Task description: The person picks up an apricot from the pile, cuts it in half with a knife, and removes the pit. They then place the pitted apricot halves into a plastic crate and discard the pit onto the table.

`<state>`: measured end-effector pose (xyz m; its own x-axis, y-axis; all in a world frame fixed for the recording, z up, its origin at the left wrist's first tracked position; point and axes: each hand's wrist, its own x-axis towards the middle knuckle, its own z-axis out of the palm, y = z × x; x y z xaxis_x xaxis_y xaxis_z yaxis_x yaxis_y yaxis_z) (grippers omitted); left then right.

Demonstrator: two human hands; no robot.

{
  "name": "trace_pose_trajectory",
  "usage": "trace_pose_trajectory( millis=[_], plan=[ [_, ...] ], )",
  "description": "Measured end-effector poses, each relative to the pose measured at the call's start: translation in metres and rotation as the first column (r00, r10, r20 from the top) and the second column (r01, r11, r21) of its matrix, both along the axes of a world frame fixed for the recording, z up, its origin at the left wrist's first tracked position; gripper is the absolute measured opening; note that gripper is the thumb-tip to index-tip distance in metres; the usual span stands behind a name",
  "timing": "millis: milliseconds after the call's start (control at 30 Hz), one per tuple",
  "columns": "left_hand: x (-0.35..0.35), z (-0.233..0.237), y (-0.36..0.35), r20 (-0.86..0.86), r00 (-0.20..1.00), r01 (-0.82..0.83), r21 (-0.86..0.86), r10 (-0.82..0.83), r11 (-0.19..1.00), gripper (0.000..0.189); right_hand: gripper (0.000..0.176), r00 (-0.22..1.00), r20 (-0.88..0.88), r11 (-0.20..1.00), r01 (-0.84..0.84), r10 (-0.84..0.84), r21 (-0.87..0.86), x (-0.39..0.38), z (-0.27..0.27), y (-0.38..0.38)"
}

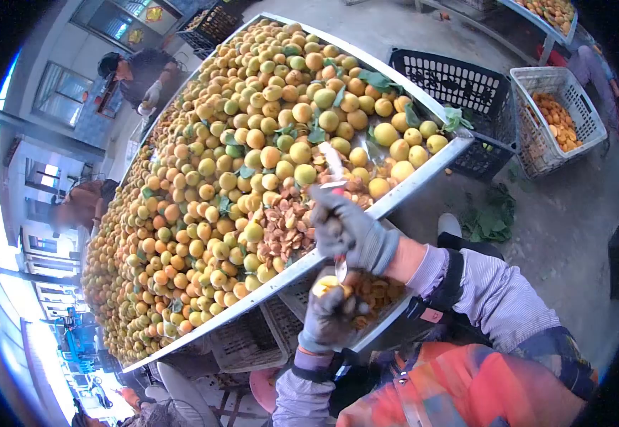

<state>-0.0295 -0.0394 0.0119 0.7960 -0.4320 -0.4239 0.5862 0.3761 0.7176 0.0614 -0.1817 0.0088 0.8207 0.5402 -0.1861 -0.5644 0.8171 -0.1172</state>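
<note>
My gloved left hand (327, 317) is closed around a cut apricot (325, 285), its yellow flesh showing. Just above it, my gloved right hand (352, 231) grips a small knife (341, 269), whose blade points down at the fruit. A bit of red handle sticks out at the top of that fist. Behind the hands, brown apricot pits (284, 224) lie heaped near the table's edge. Below them, a crate of apricot halves (381, 295) is partly covered by my hands and arm.
Whole apricots (210, 178) with some leaves cover a large metal-rimmed table (423, 174). Beyond its right edge stand a black crate (452, 78) and a white crate (526, 160) holding apricot halves. Leaves (491, 213) lie on the floor. Other people (142, 75) are along the far side.
</note>
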Motion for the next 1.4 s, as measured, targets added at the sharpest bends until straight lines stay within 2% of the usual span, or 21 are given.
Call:
trace_pose_trajectory(
  millis=[33, 100, 133, 233, 300, 367, 433, 500, 700, 800, 933, 967, 1033, 1100, 1133, 1167, 1233, 1300, 1333, 1367, 1400],
  plan=[
    [0.005, 0.004, 0.002, 0.047, 0.995, -0.087, -0.023, 0.088, 0.996, 0.035, 0.040, 0.996, 0.004, 0.996, 0.088, -0.088, -0.007, 0.007, 0.000, -0.006],
    [0.025, 0.011, 0.009, 0.098, 0.993, -0.071, 0.012, 0.069, 0.997, 0.032, 0.040, 0.978, -0.042, 0.979, 0.206, -0.206, -0.011, 0.016, 0.002, -0.016],
    [0.032, 0.014, 0.009, 0.097, 0.986, -0.137, 0.003, 0.136, 0.991, 0.030, 0.039, 0.971, 0.050, 0.972, 0.233, -0.233, 0.012, 0.018, -0.001, -0.019],
    [0.059, 0.020, 0.023, 0.108, 0.978, -0.173, -0.059, 0.179, 0.983, 0.025, 0.040, 0.960, -0.047, 0.959, 0.272, -0.277, -0.085, 0.019, 0.009, -0.026],
    [0.082, 0.020, 0.031, 0.306, 0.939, -0.162, -0.012, 0.158, 0.987, 0.023, 0.038, 0.957, -0.049, 0.957, 0.283, -0.286, -0.061, 0.021, 0.008, -0.031],
    [0.097, 0.023, 0.041, 0.312, 0.937, -0.205, 0.124, 0.158, 0.971, 0.020, 0.037, 0.954, -0.046, 0.955, 0.294, -0.296, -0.040, 0.021, 0.011, -0.033],
    [0.104, 0.023, 0.043, 0.362, 0.919, -0.255, 0.242, 0.156, 0.936, 0.017, 0.032, 0.918, -0.068, 0.911, 0.376, -0.391, -0.169, 0.020, 0.017, -0.032],
    [0.105, 0.023, 0.044, 0.480, 0.864, -0.373, 0.403, 0.154, 0.836, 0.014, 0.032, 0.918, -0.063, 0.910, 0.377, -0.392, -0.171, 0.021, 0.013, -0.032],
    [0.107, 0.023, 0.055, 0.416, 0.887, -0.385, 0.423, 0.201, 0.820, 0.019, 0.036, 0.934, -0.042, 0.922, 0.341, -0.354, -0.182, 0.020, 0.007, -0.032],
    [0.105, 0.029, 0.058, 0.559, 0.819, -0.419, 0.425, 0.131, 0.802, 0.036, 0.035, 0.939, -0.039, 0.920, 0.327, -0.343, -0.217, 0.018, 0.011, -0.034],
    [0.090, 0.048, 0.057, 0.628, 0.768, -0.522, 0.500, 0.126, 0.691, 0.035, 0.034, 0.950, -0.023, 0.932, 0.301, -0.312, -0.204, 0.018, 0.007, -0.035],
    [0.077, 0.055, 0.055, 0.581, 0.813, -0.467, 0.614, 0.036, 0.636, 0.034, 0.034, 0.950, -0.006, 0.928, 0.305, -0.314, -0.214, 0.017, 0.004, -0.035],
    [0.058, 0.041, 0.061, 0.554, 0.808, -0.340, 0.718, -0.202, 0.608, 0.036, 0.033, 0.954, 0.014, 0.917, 0.293, -0.301, -0.269, 0.014, 0.008, -0.034],
    [0.029, 0.050, 0.047, 0.420, 0.846, -0.149, 0.778, -0.328, 0.611, 0.041, 0.033, 0.960, 0.047, 0.895, 0.275, -0.276, -0.352, 0.010, 0.015, -0.032],
    [0.028, 0.038, 0.056, 0.476, 0.677, -0.187, 0.849, -0.562, 0.494, 0.049, 0.033, 0.963, 0.048, 0.896, 0.265, -0.266, -0.356, 0.008, 0.017, -0.030],
    [0.024, 0.036, 0.056, 0.509, 0.627, -0.222, 0.843, -0.590, 0.490, 0.051, 0.033, 0.965, 0.044, 0.885, 0.257, -0.260, -0.389, 0.006, 0.018, -0.029],
    [0.019, 0.042, 0.059, 0.553, 0.612, -0.316, 0.827, -0.566, 0.465, 0.046, 0.034, 0.968, 0.043, 0.872, 0.242, -0.248, -0.424, 0.005, 0.018, -0.025],
    [0.024, 0.040, 0.070, 0.608, 0.711, -0.311, 0.722, -0.353, 0.618, 0.042, 0.035, 0.981, 0.115, 0.845, 0.195, -0.159, -0.497, 0.004, 0.015, -0.024],
    [0.031, 0.032, 0.084, 0.572, 0.767, -0.325, 0.737, -0.290, 0.593, 0.039, 0.039, 0.984, 0.134, 0.791, 0.177, -0.122, -0.586, 0.004, 0.016, -0.022],
    [0.039, 0.027, 0.096, 0.648, 0.723, -0.432, 0.695, -0.240, 0.575, 0.038, 0.039, 0.983, 0.139, 0.790, 0.177, -0.116, -0.587, 0.002, 0.020, -0.019],
    [0.050, 0.022, 0.109, 0.654, 0.742, -0.470, 0.667, -0.151, 0.578, 0.037, 0.039, 0.977, 0.214, 0.676, 0.173, -0.024, -0.716, -0.001, 0.025, -0.017]
  ],
)
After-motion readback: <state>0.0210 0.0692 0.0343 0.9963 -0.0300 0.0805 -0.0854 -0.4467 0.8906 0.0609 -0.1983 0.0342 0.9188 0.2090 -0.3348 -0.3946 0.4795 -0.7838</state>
